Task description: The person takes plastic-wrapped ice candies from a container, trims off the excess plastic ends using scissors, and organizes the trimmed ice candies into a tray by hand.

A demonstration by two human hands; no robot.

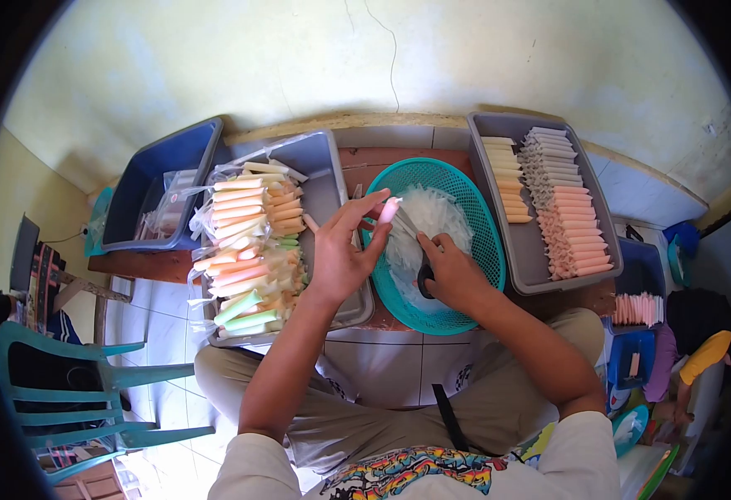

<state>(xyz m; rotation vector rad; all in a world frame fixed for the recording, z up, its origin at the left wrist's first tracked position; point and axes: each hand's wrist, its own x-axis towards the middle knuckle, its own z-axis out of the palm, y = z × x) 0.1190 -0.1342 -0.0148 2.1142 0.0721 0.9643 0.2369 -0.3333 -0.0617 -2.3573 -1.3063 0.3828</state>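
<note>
My left hand (338, 254) pinches a pink ice pop (389, 210) in a plastic sleeve, its end pointing up above the basket. In my right hand (459, 277) is a pair of scissors (425, 277) with black handles, its blades reaching up and left close to the ice pop. I cannot tell whether the blades touch the plastic. Below both hands stands a turquoise mesh basket (496, 250) with a heap of clear plastic scraps (436, 215). Left of it, a grey tray (322, 162) is piled with untrimmed-looking orange, pink, yellow and green ice pops (244, 250).
At right, a grey tray (486, 125) bears stacked rows of pale yellow, orange and pink ice pops (578, 237). A blue-grey bin (153, 242) sits far left, near a green plastic chair (65, 396). Another person's arm (683, 400) shows at far right.
</note>
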